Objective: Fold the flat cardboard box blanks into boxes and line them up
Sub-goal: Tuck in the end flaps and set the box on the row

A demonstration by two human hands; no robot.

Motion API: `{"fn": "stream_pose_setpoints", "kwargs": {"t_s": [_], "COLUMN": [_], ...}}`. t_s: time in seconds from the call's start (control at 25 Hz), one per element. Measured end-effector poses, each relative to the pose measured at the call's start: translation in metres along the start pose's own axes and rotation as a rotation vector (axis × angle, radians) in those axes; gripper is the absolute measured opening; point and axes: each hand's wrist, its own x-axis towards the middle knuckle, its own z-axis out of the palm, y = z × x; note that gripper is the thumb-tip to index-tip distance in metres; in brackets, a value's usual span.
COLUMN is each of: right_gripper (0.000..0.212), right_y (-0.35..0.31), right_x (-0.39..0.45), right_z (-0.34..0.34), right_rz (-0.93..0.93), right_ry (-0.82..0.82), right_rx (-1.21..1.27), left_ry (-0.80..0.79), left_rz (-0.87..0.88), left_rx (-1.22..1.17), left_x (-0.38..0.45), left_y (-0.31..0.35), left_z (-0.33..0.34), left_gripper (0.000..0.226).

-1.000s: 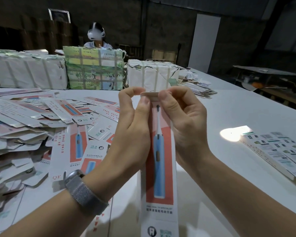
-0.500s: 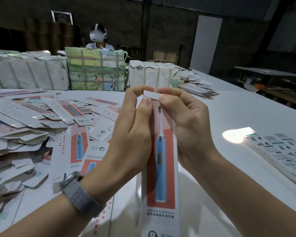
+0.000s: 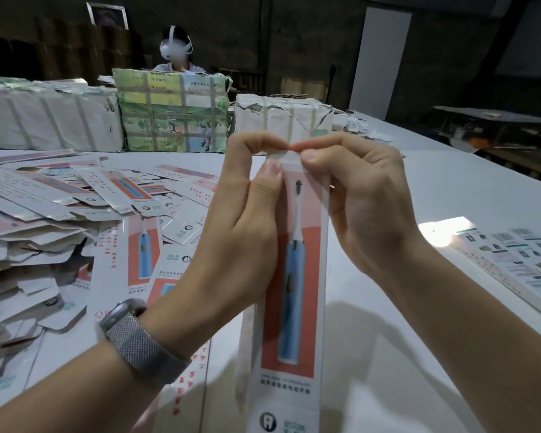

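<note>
**Closing the top flap of a toothbrush box**

Standing upright at the centre of the frame, a tall, narrow toothbrush box (image 3: 289, 295) shows its red panel with a blue toothbrush printed on it. Both hands are clamped on its upper end. The left hand (image 3: 247, 220) curls round the box's left edge, thumb pressed on the front and forefinger hooked over the white top flap (image 3: 283, 157). The right hand (image 3: 361, 204) grips the right edge, its thumb and forefinger pinching the flap from that side, so the two forefingers nearly meet above it. A metal mesh watch (image 3: 138, 342) sits on the left wrist.

Across the left half of the frame a loose heap of flat box blanks (image 3: 60, 210) covers the white table (image 3: 434, 189). At the right edge lie folded boxes (image 3: 519, 264) side by side. Taped bundles (image 3: 172, 114) stand along the upper left, with a seated person (image 3: 175, 51) behind them.
</note>
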Motion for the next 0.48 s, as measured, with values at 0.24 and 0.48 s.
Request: {"fn": "stream_pose_setpoints", "kwargs": {"t_s": [0.24,0.48], "right_gripper": [0.022,0.012], "right_y": [-0.011,-0.017], "right_x": [0.012,0.011], "right_z": [-0.016,-0.020], "right_rz": [0.027,-0.042], "right_ry": [-0.108,-0.152], "right_rx": [-0.277,-0.459], "left_ry": [-0.061,-0.067], "left_rz": [-0.010,-0.053], "left_rx": [0.127,0.121], "left_x": [0.001,0.002], "left_y": [-0.004,-0.006], "left_z": [-0.002,-0.003], "left_gripper": [0.012,0.011]}}
